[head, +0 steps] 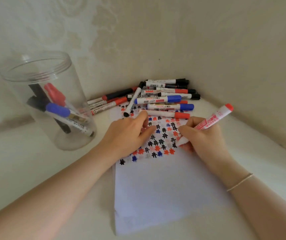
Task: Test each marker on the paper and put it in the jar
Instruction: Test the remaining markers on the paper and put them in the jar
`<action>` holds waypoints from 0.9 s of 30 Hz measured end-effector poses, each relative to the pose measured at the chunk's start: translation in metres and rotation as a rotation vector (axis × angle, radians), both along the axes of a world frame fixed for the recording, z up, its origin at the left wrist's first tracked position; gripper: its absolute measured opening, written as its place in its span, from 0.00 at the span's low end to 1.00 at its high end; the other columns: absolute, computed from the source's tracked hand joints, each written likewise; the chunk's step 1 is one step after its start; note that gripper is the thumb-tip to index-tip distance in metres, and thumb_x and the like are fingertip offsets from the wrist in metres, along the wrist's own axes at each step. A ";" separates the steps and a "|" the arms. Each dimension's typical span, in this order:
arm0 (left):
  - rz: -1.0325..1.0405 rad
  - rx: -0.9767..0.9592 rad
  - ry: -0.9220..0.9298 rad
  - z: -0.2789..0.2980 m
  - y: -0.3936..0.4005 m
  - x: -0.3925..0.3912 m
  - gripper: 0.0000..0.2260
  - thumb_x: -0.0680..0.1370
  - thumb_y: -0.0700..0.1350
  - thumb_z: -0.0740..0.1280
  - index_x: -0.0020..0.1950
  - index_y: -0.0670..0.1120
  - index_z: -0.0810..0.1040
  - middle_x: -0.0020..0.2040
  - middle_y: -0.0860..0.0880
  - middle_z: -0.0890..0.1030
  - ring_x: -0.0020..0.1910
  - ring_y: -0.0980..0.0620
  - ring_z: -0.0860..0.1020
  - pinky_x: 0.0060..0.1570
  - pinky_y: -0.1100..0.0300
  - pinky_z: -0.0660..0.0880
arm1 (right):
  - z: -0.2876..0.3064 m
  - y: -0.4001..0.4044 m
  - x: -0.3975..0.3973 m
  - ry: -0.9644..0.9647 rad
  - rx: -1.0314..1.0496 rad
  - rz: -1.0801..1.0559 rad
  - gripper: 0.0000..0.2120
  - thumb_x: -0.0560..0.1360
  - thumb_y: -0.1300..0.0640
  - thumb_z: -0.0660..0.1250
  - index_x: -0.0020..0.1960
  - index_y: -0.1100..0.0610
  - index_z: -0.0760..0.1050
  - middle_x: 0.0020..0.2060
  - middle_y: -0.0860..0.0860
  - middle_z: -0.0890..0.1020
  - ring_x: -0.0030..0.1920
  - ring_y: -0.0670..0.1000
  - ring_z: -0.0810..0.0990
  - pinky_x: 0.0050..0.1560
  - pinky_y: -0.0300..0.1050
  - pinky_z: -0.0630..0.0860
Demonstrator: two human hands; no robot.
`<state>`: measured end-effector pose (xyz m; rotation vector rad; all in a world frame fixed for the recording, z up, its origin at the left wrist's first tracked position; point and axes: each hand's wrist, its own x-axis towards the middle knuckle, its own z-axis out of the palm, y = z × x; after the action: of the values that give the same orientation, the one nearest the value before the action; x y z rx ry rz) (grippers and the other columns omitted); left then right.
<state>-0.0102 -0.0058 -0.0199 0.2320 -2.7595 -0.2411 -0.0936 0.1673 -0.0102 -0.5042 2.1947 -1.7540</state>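
My right hand (pixel 206 139) grips a red marker (pixel 213 118) like a pen, its tip down on the white paper (pixel 164 187) among several black, red and blue hash marks. My left hand (pixel 130 134) rests on the paper's upper left part with fingers loosely bent, holding it down. A clear plastic jar (pixel 40 80) stands at the left and holds several markers, black, red and blue. A pile of markers (pixel 161 97) lies at the paper's far end, against the wall corner.
The white tabletop (pixel 34 170) ends at walls behind and to the right, forming a corner behind the marker pile. A thin bracelet (pixel 239 182) circles my right wrist. One black-capped marker (pixel 131 103) leans across the pile toward my left hand.
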 end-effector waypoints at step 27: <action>0.003 -0.143 -0.027 -0.007 -0.003 -0.005 0.13 0.81 0.58 0.54 0.43 0.52 0.65 0.28 0.57 0.67 0.25 0.60 0.67 0.25 0.64 0.60 | -0.006 -0.004 0.005 0.164 0.088 -0.097 0.14 0.70 0.65 0.66 0.30 0.60 0.64 0.23 0.51 0.68 0.19 0.45 0.62 0.19 0.33 0.61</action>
<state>-0.0150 -0.0088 -0.0265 0.2027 -2.7877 -0.0396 -0.0886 0.1632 -0.0164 -0.5470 2.4354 -1.7086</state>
